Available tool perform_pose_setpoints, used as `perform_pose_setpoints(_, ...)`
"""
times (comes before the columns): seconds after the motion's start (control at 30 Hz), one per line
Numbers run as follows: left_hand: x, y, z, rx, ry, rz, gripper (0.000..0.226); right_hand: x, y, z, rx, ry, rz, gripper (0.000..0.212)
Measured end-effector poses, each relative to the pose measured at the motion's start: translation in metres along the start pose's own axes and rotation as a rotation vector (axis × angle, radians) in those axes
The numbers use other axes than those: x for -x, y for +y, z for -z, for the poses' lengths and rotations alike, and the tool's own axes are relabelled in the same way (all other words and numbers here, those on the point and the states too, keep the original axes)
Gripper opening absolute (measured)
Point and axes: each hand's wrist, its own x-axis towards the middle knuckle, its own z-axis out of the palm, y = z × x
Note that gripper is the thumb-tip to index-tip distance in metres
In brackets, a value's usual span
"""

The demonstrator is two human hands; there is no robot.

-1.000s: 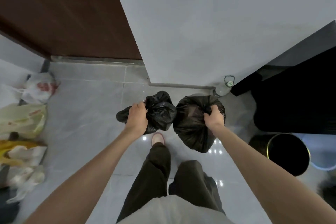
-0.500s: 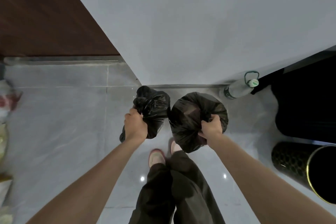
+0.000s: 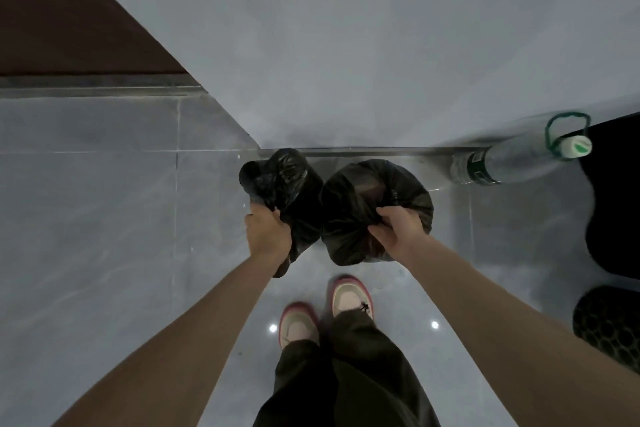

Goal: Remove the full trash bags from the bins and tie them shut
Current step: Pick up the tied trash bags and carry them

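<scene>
The left hand (image 3: 268, 232) was clenched around the gathered neck of the smaller black trash bag (image 3: 282, 184), fingers wrapped tight into the plastic. The right hand (image 3: 398, 230) was likewise closed on the bunched top of the larger black trash bag (image 3: 363, 198), thumb and fingers pinching the folds. Both bags sat side by side, touching or nearly so, just in front of the pale wall (image 3: 346, 45); whether they rested on the floor or hung above it could not be told. Any knots were hidden under the hands. A perforated black bin (image 3: 609, 326) was cut off at the right edge. The floor (image 3: 104, 218) was glossy grey tile; a clear plastic bottle (image 3: 512, 163) stood against the wall, and a dark brown door (image 3: 69, 28) showed upper left.
</scene>
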Motion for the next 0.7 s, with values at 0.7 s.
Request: perform_pose_setpoints(0.7, 0.015, 0.021, 0.033, 0.203, -0.13, -0.004, 0.048, 0.052, -0.019, 0.0, 0.125, -0.113, -0.035, 0.038)
